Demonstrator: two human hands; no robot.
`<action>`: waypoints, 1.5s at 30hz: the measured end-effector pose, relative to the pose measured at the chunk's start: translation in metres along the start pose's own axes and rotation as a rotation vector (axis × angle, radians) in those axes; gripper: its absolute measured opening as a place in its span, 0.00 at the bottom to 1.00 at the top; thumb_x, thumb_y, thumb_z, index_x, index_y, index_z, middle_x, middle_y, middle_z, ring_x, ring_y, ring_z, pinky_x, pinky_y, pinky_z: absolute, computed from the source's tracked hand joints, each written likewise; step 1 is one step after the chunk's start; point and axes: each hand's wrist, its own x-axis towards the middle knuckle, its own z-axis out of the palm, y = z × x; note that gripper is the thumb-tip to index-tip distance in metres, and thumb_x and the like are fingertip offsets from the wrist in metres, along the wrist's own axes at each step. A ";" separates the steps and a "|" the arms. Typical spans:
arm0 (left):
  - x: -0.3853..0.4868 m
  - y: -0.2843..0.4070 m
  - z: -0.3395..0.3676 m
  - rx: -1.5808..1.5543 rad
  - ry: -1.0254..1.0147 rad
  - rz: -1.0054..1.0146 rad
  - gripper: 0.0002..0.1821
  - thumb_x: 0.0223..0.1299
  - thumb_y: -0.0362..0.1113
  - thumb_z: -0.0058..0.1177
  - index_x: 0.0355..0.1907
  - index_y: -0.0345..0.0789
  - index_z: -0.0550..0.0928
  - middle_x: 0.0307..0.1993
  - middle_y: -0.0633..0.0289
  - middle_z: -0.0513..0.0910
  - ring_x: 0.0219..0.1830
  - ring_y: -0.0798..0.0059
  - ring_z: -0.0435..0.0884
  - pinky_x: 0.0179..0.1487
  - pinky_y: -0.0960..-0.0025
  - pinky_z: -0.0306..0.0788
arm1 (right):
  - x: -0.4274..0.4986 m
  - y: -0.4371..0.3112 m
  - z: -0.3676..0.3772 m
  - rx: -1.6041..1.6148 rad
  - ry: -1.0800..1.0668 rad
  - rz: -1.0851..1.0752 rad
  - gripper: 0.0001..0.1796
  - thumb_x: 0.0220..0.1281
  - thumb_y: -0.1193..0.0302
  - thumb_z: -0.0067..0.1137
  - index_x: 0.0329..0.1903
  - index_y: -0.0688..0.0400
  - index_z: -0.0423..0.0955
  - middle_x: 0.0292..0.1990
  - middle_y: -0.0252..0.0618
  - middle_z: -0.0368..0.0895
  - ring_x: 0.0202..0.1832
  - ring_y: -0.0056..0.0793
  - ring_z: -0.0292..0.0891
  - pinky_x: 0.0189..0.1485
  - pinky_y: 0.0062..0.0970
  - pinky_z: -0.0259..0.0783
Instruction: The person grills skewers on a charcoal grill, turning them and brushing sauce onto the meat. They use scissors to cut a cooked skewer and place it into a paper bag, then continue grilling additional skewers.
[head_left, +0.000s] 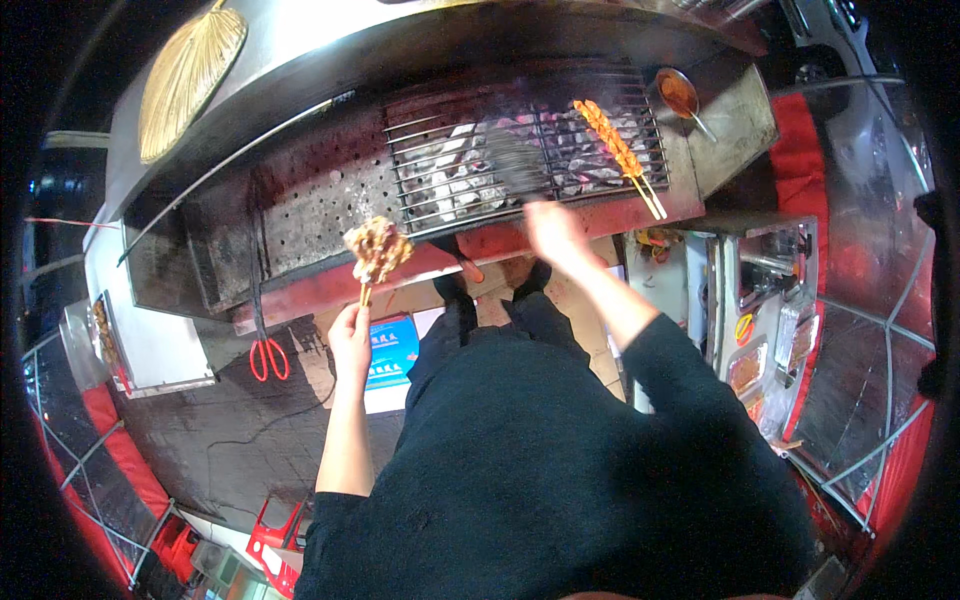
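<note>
My left hand (351, 334) grips the thin sticks of a clump of skewered meat (377, 249), held upright in front of the perforated metal floor of the charcoal grill. My right hand (556, 234) is at the front edge of the wire grate (420, 196), closed on a dark flat tool (516, 161). Motion blur hides what kind of tool it is. Its broad end is over the glowing charcoal (465, 169). To the right, an orange-red piece of skewered food (609, 139) on two sticks lies across the grate, its stick ends jutting over the front edge.
Red-handled tongs or scissors (268, 358) hang over the grill's front left. A small pan of reddish powder (677, 93) rests on the right ledge. At the upper left is a palm-leaf fan (191, 82). A metal cabinet (772, 255) stands to the right, and a red stool (274, 544) behind.
</note>
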 end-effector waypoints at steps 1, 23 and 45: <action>-0.002 -0.008 -0.008 -0.019 0.003 -0.044 0.10 0.63 0.34 0.50 0.40 0.29 0.80 0.30 0.66 0.80 0.34 0.84 0.75 0.40 0.77 0.69 | -0.002 -0.026 0.027 -0.014 -0.088 -0.097 0.29 0.70 0.55 0.32 0.34 0.69 0.74 0.34 0.59 0.78 0.39 0.52 0.77 0.43 0.45 0.71; 0.005 0.035 -0.012 -0.439 -0.136 -0.025 0.09 0.66 0.36 0.48 0.38 0.33 0.79 0.19 0.78 0.66 0.18 0.92 0.59 0.21 0.84 0.50 | 0.005 -0.073 0.050 -0.041 -0.183 -0.411 0.11 0.59 0.67 0.43 0.25 0.60 0.68 0.22 0.50 0.74 0.26 0.45 0.74 0.26 0.42 0.66; -0.064 0.099 0.179 -0.646 -0.080 -0.325 0.08 0.65 0.35 0.48 0.35 0.34 0.79 0.18 0.76 0.65 0.15 0.89 0.57 0.19 0.81 0.50 | 0.031 0.335 -0.126 0.064 0.278 0.307 0.23 0.60 0.56 0.54 0.49 0.61 0.73 0.43 0.50 0.79 0.44 0.45 0.77 0.48 0.37 0.71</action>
